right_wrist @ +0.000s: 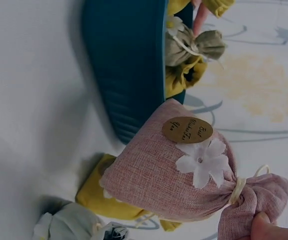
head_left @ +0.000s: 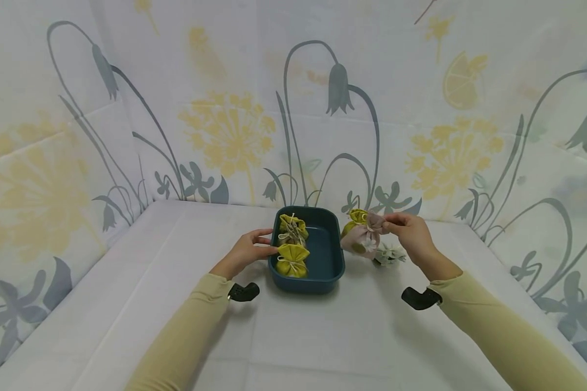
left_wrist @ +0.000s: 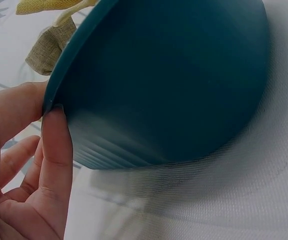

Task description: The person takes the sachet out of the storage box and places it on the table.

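Note:
A dark teal basin [head_left: 323, 263] stands on the white-covered table. My left hand [head_left: 247, 252] pinches its left rim between thumb and finger. Inside, along the left side, lie a front yellow drawstring sachet [head_left: 292, 259], a grey-olive sachet [right_wrist: 178, 49] and another yellow sachet [head_left: 292, 221]. My right hand [head_left: 413, 236] pinches the gathered neck of a pink sachet [right_wrist: 169, 170], which bears a white flower and an oval label. The pink sachet hangs just right of the basin, partly hiding a yellow sachet [right_wrist: 103, 195] on the table. Beside that is a pale grey-green sachet [right_wrist: 73, 222].
The white table [head_left: 323, 347] stretches in front of the basin and to both sides. Behind it rises a white cloth backdrop [head_left: 235, 70] printed with grey and yellow flowers. A black device [head_left: 244, 292] is strapped at the left wrist, another [head_left: 420, 298] at the right.

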Motion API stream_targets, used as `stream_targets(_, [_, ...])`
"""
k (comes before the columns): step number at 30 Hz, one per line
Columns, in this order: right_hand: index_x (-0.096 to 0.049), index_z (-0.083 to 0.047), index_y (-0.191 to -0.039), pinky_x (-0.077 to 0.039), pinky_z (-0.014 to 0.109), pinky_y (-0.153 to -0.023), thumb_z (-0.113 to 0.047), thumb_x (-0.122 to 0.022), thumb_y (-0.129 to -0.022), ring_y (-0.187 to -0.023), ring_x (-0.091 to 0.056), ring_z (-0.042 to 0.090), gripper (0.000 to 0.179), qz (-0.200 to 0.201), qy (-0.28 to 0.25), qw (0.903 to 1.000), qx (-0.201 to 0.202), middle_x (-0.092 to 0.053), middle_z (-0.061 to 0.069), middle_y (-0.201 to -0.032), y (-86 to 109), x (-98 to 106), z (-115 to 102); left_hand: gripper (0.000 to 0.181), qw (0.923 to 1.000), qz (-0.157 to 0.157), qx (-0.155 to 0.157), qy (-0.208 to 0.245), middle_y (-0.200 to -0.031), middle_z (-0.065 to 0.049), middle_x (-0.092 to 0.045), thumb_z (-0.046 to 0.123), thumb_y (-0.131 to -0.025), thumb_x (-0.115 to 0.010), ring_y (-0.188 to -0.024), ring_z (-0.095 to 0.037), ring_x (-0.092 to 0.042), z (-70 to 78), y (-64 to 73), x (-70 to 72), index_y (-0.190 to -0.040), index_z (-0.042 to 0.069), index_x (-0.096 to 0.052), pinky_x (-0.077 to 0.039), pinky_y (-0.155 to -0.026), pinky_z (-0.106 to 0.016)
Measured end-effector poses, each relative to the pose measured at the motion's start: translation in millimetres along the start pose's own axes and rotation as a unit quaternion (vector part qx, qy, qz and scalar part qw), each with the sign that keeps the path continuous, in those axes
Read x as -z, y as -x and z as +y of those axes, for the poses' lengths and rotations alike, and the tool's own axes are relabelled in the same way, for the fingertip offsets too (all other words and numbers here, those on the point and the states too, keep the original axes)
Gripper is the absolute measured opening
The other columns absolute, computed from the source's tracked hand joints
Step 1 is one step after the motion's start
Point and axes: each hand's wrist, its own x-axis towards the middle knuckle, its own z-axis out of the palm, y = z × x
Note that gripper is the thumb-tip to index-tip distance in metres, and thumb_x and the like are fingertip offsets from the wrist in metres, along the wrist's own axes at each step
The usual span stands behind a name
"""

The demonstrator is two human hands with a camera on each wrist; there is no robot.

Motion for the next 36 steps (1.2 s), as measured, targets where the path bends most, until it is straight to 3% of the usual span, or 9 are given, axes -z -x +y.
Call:
stream_targets(5, [-0.051, 0.014, -0.12, -0.036, 0.05, -0.097, -0.009, -0.05, -0.096, -0.11, -0.046, 0.034, 0.033, 0.004, -0.003, 1.0, 0.001, -0.053, 0.025, -0.111, 1.6, 1.4, 4.4, 0.062, 1.0, 0.001, 0.0, 0.0, -0.121, -0.017, -0.052, 0.012, -0.083, -0.072, -0.093, -0.022, -0.061, -0.1, -1.0, 0.2, -0.139, 0.012, -0.045, -0.052, -0.081, -0.035])
stream_targets(12, [-0.056, 0.014, -0.115, -0.044, 0.037, -0.086, -0.006, -0.053, -0.094, -0.09, -0.053, 0.014, 0.029, 0.01, 0.009, 0.9999, -0.002, -0.061, 0.008, -0.094, 0.8, -0.7, 17.0, 0.063, 1.0, -0.001, 0.002, 0.004, -0.121, -0.016, -0.052, 0.012, -0.083, -0.072, -0.093, -0.023, -0.061, -0.7, -2.5, -0.3, -0.139, 0.013, -0.045, -0.052, -0.082, -0.036])
stream_targets(15, [-0.057, 0.014, -0.113, -0.046, 0.038, -0.085, -0.005, -0.054, -0.094, -0.086, -0.052, 0.01, 0.027, 0.009, 0.008, 0.9999, -0.007, -0.061, 0.005, -0.092, 0.6, -3.1, 23.4, 0.063, 1.0, -0.002, 0.001, 0.004, -0.121, -0.016, -0.052, 0.013, -0.082, -0.072, -0.093, -0.023, -0.061, -1.4, -3.2, -1.2, -0.139, 0.013, -0.045, -0.052, -0.082, -0.036])
stream_targets(20, [-0.058, 0.014, -0.111, -0.046, 0.041, -0.086, -0.004, -0.054, -0.093, -0.088, -0.053, 0.013, 0.026, 0.011, 0.009, 0.9998, -0.015, -0.063, 0.006, -0.094, -1.7, -9.1, 32.1, 0.063, 1.0, -0.005, -0.001, 0.004, -0.122, -0.017, -0.051, 0.011, -0.083, -0.071, -0.094, -0.023, -0.061, -2.6, -4.0, -2.9, -0.139, 0.013, -0.044, -0.052, -0.081, -0.035])
stream_targets(30, [-0.061, 0.011, -0.111, -0.047, 0.033, -0.079, -0.005, -0.056, -0.092, -0.086, -0.054, 0.015, 0.025, 0.022, 0.021, 0.9988, -0.038, -0.063, 0.011, -0.096, -10.6, -23.6, 41.5, 0.063, 1.0, -0.003, 0.002, 0.006, -0.123, -0.017, -0.051, 0.011, -0.083, -0.072, -0.093, -0.023, -0.061, -1.3, -1.3, -2.7, -0.139, 0.012, -0.044, -0.052, -0.082, -0.036])
stream_targets(36, [-0.062, 0.009, -0.113, -0.046, 0.032, -0.079, -0.01, -0.058, -0.092, -0.095, -0.055, 0.022, 0.029, 0.018, 0.037, 0.9985, -0.035, -0.064, 0.015, -0.101, -12.5, -24.4, 42.4, 0.064, 1.0, -0.001, 0.001, 0.008, -0.123, -0.017, -0.051, 0.012, -0.083, -0.072, -0.094, -0.023, -0.061, -1.8, 0.3, -0.6, -0.139, 0.013, -0.044, -0.052, -0.082, -0.036])
